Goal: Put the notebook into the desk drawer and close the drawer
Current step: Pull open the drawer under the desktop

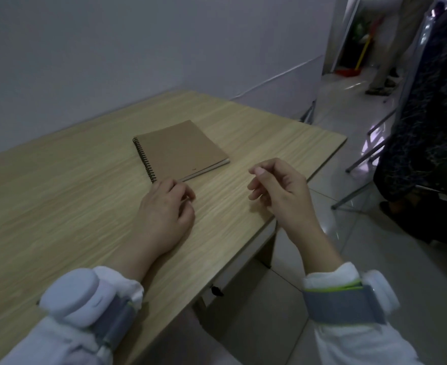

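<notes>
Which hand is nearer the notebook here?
Left. The left hand rests on the desk just short of the notebook, at its spiral corner. The right hand hovers farther off to the notebook's right, past its near corner.

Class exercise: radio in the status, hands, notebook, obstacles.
Left hand and right hand both empty. Closed brown spiral-bound notebook flat on light wooden desk, untouched. Nothing blocking it.

A kraft-brown spiral-bound notebook (180, 150) with black wire coil lies on the pale oak-grain wooden desk (59, 206), below a plain white wall (111, 48).
</notes>
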The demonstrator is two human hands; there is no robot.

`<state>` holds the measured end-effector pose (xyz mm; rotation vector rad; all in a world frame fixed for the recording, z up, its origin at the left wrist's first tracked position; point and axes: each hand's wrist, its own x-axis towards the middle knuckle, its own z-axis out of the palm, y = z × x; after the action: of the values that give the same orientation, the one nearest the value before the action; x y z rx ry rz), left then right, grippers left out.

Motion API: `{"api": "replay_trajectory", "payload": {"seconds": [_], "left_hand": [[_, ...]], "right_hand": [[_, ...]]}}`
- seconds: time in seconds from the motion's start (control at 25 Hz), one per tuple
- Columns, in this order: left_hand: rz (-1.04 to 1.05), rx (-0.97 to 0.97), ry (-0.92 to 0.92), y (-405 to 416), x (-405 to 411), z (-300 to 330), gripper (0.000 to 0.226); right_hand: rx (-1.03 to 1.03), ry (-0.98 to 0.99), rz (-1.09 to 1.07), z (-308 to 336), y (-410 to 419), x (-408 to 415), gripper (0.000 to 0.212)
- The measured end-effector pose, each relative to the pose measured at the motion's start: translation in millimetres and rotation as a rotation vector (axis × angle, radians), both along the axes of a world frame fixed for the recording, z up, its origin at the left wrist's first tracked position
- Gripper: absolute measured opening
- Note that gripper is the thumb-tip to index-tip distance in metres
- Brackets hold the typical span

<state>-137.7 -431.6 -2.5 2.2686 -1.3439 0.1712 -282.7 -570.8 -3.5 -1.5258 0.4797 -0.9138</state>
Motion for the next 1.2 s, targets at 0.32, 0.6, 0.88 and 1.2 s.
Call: {"api": "replay_trajectory", "payload": {"seconds": [0.32,0.6,0.88,1.2], "left_hand": [[0.040,0.025,0.008,1,-1,-2,0.018],[0.048,0.035,-0.022,0,1,-3,0.018],[0.052,0.030,-0.035,-2,3,-5,0.017],[0.055,0.013,-0.039,-4,4,-7,0.016]], "right_hand": [[0.138,-0.209,-0.100,-33,2,-37,0.017],[0.224,-0.100,-0.172,-82,-4,-48,0.024],[0.304,0.102,-0.134,-114,-8,-29,0.029],[0.353,0.335,-0.029,-134,-14,16,0.031]]}}
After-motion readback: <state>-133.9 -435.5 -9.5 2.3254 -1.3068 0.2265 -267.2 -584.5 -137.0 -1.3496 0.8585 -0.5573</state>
